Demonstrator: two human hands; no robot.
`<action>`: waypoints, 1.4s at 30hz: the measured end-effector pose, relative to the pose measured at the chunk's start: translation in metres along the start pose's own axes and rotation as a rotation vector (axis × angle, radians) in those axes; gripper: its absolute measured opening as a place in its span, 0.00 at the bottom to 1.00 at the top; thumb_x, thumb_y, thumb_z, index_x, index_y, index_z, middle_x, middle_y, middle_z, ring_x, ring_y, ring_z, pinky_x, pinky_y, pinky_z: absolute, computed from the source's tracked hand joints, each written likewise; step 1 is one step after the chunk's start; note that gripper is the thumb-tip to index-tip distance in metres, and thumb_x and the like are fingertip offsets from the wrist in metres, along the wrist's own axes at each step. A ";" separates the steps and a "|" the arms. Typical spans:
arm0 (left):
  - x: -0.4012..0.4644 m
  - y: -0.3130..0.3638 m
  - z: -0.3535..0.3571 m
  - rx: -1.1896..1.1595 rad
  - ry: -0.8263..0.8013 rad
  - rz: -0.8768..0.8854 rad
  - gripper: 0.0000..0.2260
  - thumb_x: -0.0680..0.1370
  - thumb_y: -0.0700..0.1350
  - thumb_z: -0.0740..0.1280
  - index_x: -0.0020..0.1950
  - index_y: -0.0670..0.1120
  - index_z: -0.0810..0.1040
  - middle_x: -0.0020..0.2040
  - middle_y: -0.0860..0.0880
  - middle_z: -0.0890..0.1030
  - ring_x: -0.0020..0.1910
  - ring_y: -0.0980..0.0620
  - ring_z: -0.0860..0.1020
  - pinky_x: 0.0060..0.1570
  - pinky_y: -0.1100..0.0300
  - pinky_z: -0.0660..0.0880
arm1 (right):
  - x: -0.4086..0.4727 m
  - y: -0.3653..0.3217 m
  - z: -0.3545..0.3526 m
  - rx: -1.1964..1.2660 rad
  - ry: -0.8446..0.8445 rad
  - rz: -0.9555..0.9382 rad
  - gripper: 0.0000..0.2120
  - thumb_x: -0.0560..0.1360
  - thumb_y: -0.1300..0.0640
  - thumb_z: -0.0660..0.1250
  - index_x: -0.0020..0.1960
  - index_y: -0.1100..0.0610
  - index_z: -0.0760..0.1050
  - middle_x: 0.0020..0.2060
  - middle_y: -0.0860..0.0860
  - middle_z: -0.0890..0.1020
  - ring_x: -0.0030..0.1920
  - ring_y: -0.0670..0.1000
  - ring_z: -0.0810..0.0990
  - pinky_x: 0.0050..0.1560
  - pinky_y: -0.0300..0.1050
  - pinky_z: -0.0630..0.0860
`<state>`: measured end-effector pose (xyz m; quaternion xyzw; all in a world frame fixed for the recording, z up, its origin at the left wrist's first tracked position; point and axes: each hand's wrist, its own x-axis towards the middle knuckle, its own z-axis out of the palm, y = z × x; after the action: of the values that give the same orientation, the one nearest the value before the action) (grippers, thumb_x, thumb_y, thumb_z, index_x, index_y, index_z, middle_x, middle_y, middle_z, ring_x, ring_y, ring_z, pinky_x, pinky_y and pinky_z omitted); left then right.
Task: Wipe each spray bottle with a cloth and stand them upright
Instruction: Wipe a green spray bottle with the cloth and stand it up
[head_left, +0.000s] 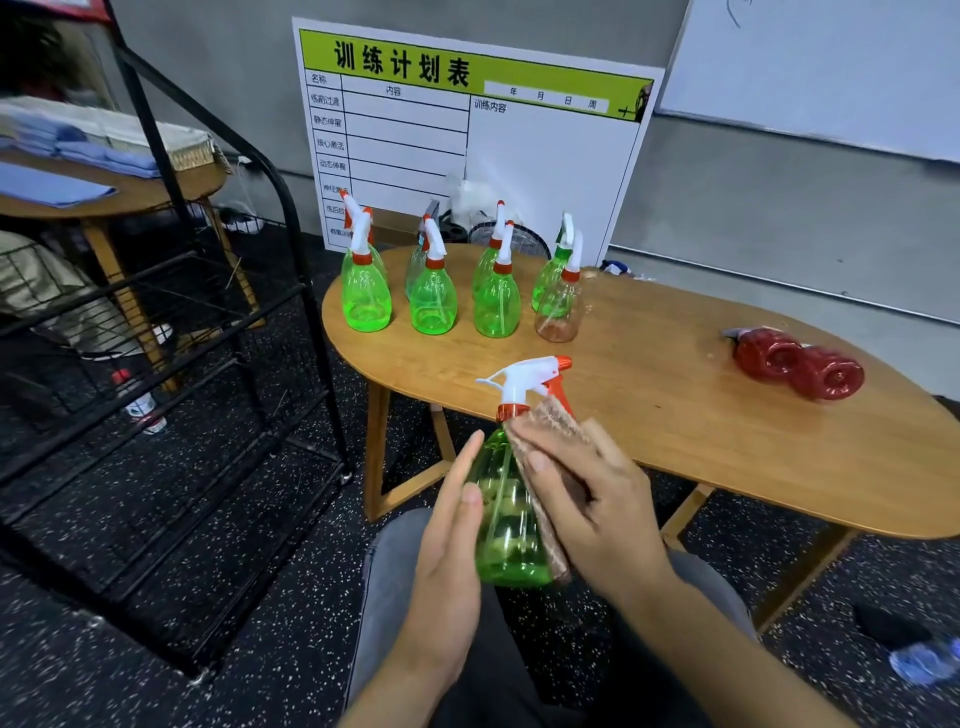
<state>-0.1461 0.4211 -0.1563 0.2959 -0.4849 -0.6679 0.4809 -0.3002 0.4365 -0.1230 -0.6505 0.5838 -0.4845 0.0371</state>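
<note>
Green and see-through, the spray bottle (506, 514) stands upright above the person's lap, just in front of the wooden tabletop (675, 405). The left hand (447, 551) lies flat against its left side with fingers straight. The right hand (587, 509) presses a brown cloth (550, 431) onto the bottle's right side and neck. On the tabletop's far left end, a group of wiped-looking bottles (434, 301) stands upright. Two red bottles (800, 364) lie on their sides at the right end, well apart.
</note>
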 end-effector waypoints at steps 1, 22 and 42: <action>0.001 0.001 0.000 -0.012 0.011 -0.001 0.18 0.85 0.58 0.60 0.76 0.66 0.73 0.75 0.53 0.77 0.75 0.51 0.75 0.76 0.42 0.70 | -0.005 -0.001 0.001 -0.011 -0.031 -0.063 0.15 0.84 0.45 0.64 0.69 0.41 0.79 0.47 0.47 0.77 0.38 0.46 0.78 0.35 0.42 0.78; 0.004 0.002 0.000 0.012 0.062 -0.024 0.19 0.89 0.45 0.52 0.75 0.55 0.76 0.68 0.54 0.83 0.70 0.53 0.79 0.69 0.54 0.77 | 0.008 -0.010 -0.002 -0.249 -0.057 -0.323 0.14 0.82 0.47 0.65 0.62 0.47 0.84 0.46 0.47 0.76 0.35 0.44 0.74 0.29 0.41 0.75; 0.010 0.002 -0.003 -0.096 0.115 -0.043 0.19 0.89 0.47 0.51 0.75 0.56 0.76 0.69 0.49 0.83 0.70 0.48 0.79 0.73 0.42 0.72 | -0.001 -0.005 0.005 -0.143 -0.044 -0.253 0.15 0.82 0.47 0.65 0.68 0.44 0.80 0.43 0.45 0.73 0.35 0.42 0.72 0.33 0.35 0.72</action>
<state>-0.1460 0.4109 -0.1550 0.3205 -0.4174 -0.6825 0.5072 -0.2929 0.4363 -0.1236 -0.7304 0.5290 -0.4282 -0.0578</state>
